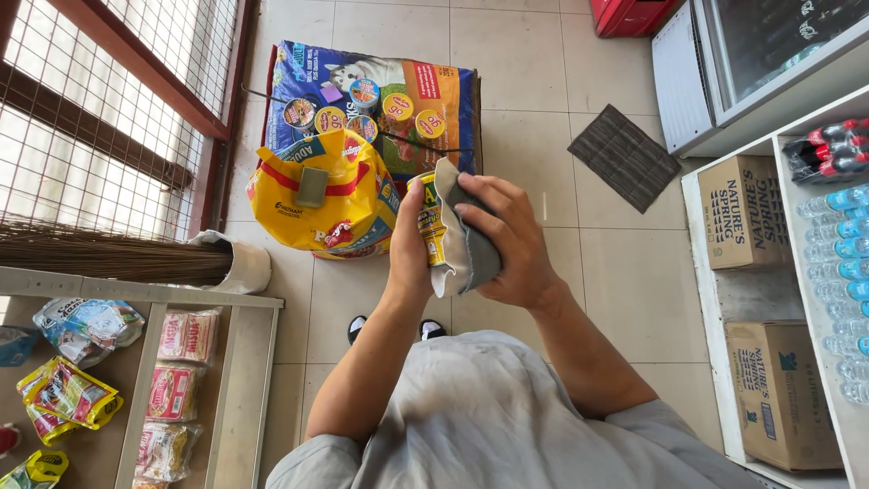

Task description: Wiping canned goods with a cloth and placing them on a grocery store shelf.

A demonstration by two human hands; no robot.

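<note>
**Can and cloth, chest-high over the tiles**

Left hand (409, 240) wraps its fingers around a small yellow can (429, 220), steadying it upright-ish in front of the chest. Right hand (509, 244) presses a grey cloth (463, 254) flat against the can's side, fingers spread over it. Below, on the floor, a yellow feed sack (317, 195) leans on a blue-and-orange sack (380, 91). Cardboard boxes (742, 213) and bottled water (837, 226) fill the white shelf on the right.
</note>
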